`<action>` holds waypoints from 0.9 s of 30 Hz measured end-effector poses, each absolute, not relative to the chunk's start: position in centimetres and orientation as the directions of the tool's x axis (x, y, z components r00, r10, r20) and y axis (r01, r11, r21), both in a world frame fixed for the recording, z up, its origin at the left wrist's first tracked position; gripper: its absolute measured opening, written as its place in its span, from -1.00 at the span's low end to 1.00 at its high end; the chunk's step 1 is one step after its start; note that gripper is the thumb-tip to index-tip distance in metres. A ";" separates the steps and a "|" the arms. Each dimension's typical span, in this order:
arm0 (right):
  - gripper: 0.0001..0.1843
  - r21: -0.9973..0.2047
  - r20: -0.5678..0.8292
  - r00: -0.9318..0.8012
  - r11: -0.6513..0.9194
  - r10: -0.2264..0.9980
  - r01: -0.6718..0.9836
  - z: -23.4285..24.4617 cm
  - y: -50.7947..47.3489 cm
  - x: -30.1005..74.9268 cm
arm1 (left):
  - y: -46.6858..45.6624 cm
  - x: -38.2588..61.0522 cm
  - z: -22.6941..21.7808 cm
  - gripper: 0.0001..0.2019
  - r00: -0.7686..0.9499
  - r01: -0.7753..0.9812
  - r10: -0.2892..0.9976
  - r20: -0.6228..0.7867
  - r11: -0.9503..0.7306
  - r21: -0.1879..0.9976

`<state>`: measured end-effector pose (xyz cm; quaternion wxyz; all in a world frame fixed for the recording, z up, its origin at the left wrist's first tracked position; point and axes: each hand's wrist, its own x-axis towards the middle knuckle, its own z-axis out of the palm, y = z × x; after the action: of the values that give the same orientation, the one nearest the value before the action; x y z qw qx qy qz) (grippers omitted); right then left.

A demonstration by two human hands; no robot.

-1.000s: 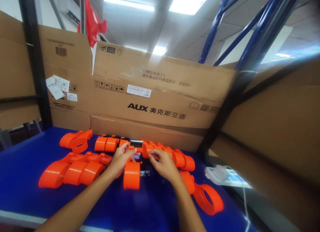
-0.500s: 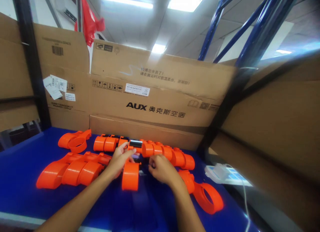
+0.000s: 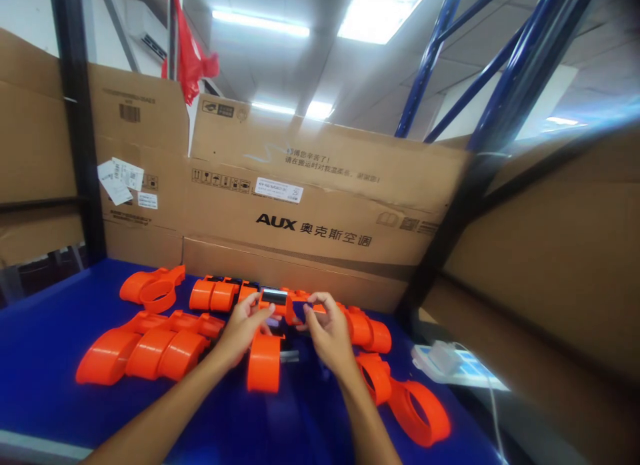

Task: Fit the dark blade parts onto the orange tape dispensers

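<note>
Several orange plastic housings lie on a blue table (image 3: pixel 40 345). My left hand (image 3: pixel 245 325) pinches the edge of an orange part with a black window (image 3: pixel 273 297) in the back row. My right hand (image 3: pixel 325 328) is raised just right of it, thumb and forefinger pinched on a small dark piece (image 3: pixel 300 309). Below the hands an orange cylinder part (image 3: pixel 264 363) stands on the table. A black fitting (image 3: pixel 291 356) sits beside it.
An orange triple-ring piece (image 3: pixel 145 350) lies at the left, and a ring clamp (image 3: pixel 153 290) behind it. Another ring clamp (image 3: pixel 417 408) lies at the right. A white device with a cable (image 3: pixel 440 359) sits at the table's right edge. Cardboard boxes (image 3: pixel 320 205) wall off the back.
My right hand has lifted from the table and moved up toward the black-windowed part, now pinching a small dark piece. My left hand has stayed on the part.
</note>
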<state>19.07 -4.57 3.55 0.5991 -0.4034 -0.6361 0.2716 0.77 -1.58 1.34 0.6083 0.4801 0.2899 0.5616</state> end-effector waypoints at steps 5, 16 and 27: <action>-0.76 -0.799 0.597 0.101 0.579 0.796 0.163 2.8 -4.6 17.3 | -1.9 0.7 1.8 -0.48 0.207 -0.428 0.962 0.177 -0.073 0.901; -0.79 -0.715 0.680 0.049 0.647 0.731 0.266 1.7 -4.0 16.7 | -1.9 0.7 1.8 -0.50 0.200 -0.419 0.957 0.209 -0.109 0.902; -0.80 -0.440 0.849 -0.010 0.718 0.528 0.539 2.6 -5.2 16.4 | -1.6 0.7 1.5 -0.50 0.170 -0.452 0.967 0.191 -0.095 0.887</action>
<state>16.43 -5.16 2.62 0.5952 -0.3753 -0.7105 -0.0045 0.65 -1.65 1.48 0.6115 0.4596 0.2801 0.5800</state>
